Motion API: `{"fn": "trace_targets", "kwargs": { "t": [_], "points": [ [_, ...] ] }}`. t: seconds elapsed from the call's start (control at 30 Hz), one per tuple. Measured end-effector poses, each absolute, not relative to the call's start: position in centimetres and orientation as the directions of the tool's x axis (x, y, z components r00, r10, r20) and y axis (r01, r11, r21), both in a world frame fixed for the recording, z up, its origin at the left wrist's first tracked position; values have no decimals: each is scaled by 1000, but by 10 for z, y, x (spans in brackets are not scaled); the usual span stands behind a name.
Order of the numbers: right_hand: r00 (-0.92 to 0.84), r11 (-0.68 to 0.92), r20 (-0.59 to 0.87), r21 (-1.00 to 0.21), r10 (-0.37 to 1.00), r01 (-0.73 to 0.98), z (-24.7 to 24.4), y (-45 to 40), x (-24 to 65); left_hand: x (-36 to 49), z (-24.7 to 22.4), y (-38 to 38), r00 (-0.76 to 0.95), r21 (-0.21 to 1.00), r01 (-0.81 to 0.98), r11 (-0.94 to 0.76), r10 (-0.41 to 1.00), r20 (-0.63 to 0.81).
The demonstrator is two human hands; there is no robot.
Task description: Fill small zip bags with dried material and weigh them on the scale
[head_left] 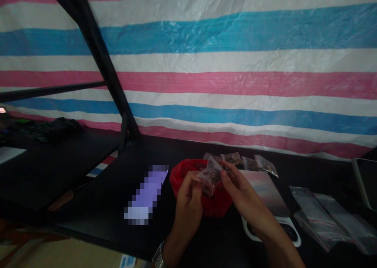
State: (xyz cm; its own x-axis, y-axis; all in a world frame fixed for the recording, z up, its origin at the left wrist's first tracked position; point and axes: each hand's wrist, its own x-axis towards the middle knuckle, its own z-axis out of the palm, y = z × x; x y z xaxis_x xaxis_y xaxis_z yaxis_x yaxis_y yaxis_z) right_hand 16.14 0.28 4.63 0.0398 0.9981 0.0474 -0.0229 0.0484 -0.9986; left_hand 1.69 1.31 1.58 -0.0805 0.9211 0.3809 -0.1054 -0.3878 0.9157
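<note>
A small clear zip bag (209,175) is stretched between my two hands, above a red plastic bag (216,206) that lies open on the black table. My left hand (189,195) pinches one side of the clear bag, and a metal-banded watch shows at that wrist. On the other side, the fingers of my right hand (237,183) grip it. Whether anything is inside the clear bag is too small to tell. Just right of the red bag is a scale (268,191) with a metal plate and white edge, partly behind my right forearm.
Filled small bags (266,165) lie behind the scale. Flat clear zip bags (322,215) spread on the right, near a dark-screened device (366,179). A blurred purple-white item (149,195) lies left. A black frame (103,60) stands before a striped sheet (235,83).
</note>
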Motion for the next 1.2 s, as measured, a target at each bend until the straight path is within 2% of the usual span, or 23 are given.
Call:
{"fn": "trace_targets", "kwargs": {
  "t": [0.1,0.17,0.27,0.33,0.4,0.47,0.53,0.67,0.8,0.97,1.07,1.2],
  "points": [
    [20,-16,-18,-995,1000,-103,39,7,159,13,12,14,-52,929,-23,-369,928,368],
    [92,-7,-15,-996,996,-90,33,12,158,9,5,16,-96,904,149,-400,904,416],
    [249,37,39,-999,968,12,24,21,159,1,-5,20,-163,743,488,-458,789,592],
    [333,55,78,-995,940,79,19,26,158,-4,-9,21,-142,603,677,-423,729,670],
    [381,77,115,-991,917,113,16,28,155,-6,-11,21,-121,509,801,-315,747,654],
    [373,102,144,-986,917,130,16,28,150,-6,-13,20,-130,477,852,-215,797,590],
    [353,119,169,-980,920,157,15,27,144,-6,-16,21,-128,487,852,-190,828,547],
    [346,135,233,-949,909,285,14,26,138,-12,-21,28,-110,548,782,-296,801,589],
    [314,154,253,-939,915,308,14,27,142,-20,-22,32,-232,696,649,-308,791,567],
    [318,171,295,-915,901,365,15,27,143,-20,-19,31,-387,858,445,-256,809,442],
    [288,184,307,-904,907,386,14,27,142,-20,-20,30,-403,889,381,-254,820,407],
    [303,172,275,-929,912,327,12,29,142,-22,-20,28,-404,878,399,-263,810,426]
  ]
}}
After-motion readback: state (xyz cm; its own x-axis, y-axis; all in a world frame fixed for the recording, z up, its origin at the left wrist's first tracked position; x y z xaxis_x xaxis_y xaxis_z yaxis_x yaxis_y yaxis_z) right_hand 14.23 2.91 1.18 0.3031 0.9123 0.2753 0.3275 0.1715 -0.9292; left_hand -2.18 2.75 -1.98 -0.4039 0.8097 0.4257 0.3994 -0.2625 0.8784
